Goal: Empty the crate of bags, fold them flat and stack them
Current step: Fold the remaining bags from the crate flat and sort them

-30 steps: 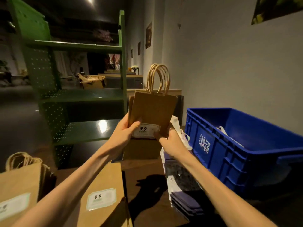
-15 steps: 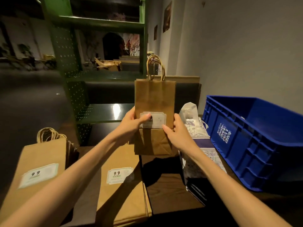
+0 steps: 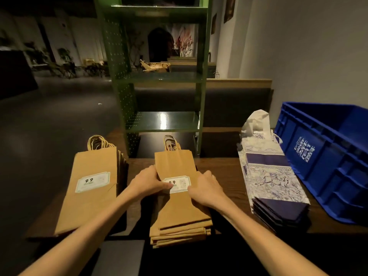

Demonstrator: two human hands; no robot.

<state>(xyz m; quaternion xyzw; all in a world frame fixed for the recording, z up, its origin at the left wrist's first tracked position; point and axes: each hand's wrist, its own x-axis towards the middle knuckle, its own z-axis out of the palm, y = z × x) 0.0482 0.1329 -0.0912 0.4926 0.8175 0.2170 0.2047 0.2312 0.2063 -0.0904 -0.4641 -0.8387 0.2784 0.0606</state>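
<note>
Green shelf [image 3: 159, 76] behind bag stacks; blue crate [image 3: 328, 156] right.

1. Two hands are seen: the left hand [image 3: 148, 183] and the right hand [image 3: 207, 189].
2. Three piles of flat bags are counted: a left kraft pile [image 3: 89, 188], a middle kraft pile [image 3: 179, 216] and a blue-and-white patterned pile [image 3: 272, 182].
3. One blue crate [image 3: 326, 156] is seen.
4. One green shelf unit [image 3: 161, 76] is seen.
5. Two "9.9" labels are visible.
</note>
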